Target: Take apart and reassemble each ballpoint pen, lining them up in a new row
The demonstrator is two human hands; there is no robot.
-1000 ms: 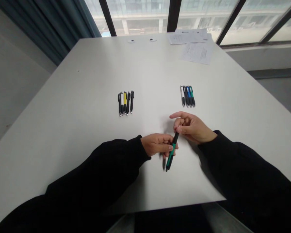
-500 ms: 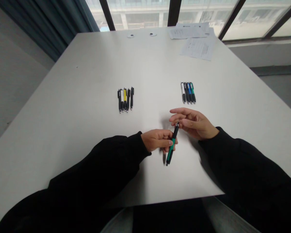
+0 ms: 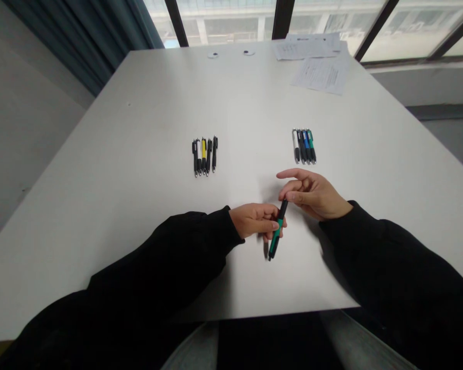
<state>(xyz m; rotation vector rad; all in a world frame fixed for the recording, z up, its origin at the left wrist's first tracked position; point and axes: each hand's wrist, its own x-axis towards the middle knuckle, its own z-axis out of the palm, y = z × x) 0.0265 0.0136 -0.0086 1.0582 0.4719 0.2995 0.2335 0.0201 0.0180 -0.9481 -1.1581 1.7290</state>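
Observation:
A green and black pen (image 3: 277,234) is held above the white table, tilted with its tip up and to the right. My left hand (image 3: 256,220) grips its green barrel between thumb and fingers. At the tip end, my right hand (image 3: 316,196) pinches the pen with thumb and fingers, its index finger stretched out to the left. Ahead on the left lies a row of several pens, mostly black, with a white one (image 3: 199,154) and a yellow one (image 3: 204,153). Another row on the right has a white pen (image 3: 296,144), a blue one (image 3: 305,141) and a green one (image 3: 311,144).
The white table (image 3: 158,118) reaches to the windows. Printed papers (image 3: 320,74) lie at its far right corner. Two small white oval pieces with dark spots (image 3: 213,55) are near the far edge. A blue-grey curtain (image 3: 111,36) hangs at the far left.
The fingers of my right hand have closed on the pen's tip end, which was beside them before. My left hand still holds the barrel. The whole view has shifted slightly.

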